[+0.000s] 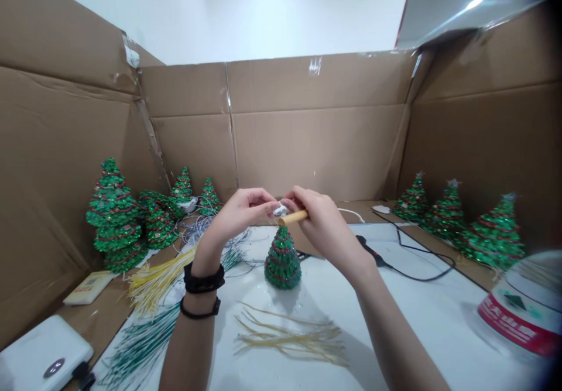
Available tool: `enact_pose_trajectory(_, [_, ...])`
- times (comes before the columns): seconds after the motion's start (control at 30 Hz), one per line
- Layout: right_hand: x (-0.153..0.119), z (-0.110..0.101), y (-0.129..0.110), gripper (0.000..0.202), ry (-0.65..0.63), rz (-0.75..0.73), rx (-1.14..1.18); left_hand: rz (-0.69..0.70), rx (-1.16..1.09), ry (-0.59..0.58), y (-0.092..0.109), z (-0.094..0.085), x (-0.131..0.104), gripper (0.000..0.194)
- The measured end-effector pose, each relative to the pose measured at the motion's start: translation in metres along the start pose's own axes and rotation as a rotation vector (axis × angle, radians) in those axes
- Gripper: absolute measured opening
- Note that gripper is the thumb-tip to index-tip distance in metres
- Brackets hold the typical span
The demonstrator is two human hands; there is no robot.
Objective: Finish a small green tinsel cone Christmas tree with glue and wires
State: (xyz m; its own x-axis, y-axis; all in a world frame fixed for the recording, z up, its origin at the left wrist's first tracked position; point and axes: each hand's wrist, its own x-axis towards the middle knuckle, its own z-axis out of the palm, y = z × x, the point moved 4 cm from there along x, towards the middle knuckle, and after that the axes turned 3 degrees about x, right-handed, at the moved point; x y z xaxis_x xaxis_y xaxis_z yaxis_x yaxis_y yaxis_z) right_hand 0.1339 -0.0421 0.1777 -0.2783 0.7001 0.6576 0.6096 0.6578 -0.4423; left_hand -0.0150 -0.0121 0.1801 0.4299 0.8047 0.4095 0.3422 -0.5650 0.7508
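Note:
A small green tinsel Christmas tree (283,261) with red garland stands upright on the white board in front of me. Just above its tip, my left hand (251,211) pinches a small silvery-white piece (280,210) whose exact kind I cannot make out. Meeting it from the other side, my right hand (317,220) has its fingertips at the same piece. A light wooden stick (293,218) is gripped in that hand, its blunt end pointing left over the tree. Loose pale yellow strands (294,341) lie on the board nearer to me.
Several finished trees (114,215) stand at the left, and three star-topped trees (492,233) line the right. Bundles of yellow strands (153,280) and green strands (140,344) lie left. A black-corded tool (373,253), a plastic tub (522,309) and a white device (46,353) sit around; cardboard walls (316,151) enclose everything.

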Motion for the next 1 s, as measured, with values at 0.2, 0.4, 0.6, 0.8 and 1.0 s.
enact_pose_trajectory(0.2, [0.002,-0.006,0.004,0.02,-0.004,0.013,0.111,-0.022,0.009,0.044,0.0,0.002,0.0,0.019])
enact_pose_trajectory(0.4, [0.003,-0.007,0.003,0.019,-0.002,-0.029,0.145,-0.023,0.176,0.146,0.006,0.007,-0.002,0.028])
enact_pose_trajectory(0.6, [0.004,-0.006,0.004,0.022,0.055,-0.046,0.2,-0.008,0.395,0.273,0.019,0.011,-0.005,0.036])
enact_pose_trajectory(0.8, [0.004,-0.01,0.004,0.024,0.115,-0.044,0.289,0.042,0.19,0.295,0.015,0.01,-0.004,0.036])
enact_pose_trajectory(1.0, [0.002,-0.01,0.001,0.023,0.087,-0.03,0.319,0.074,0.05,0.288,0.016,0.009,-0.004,0.035])
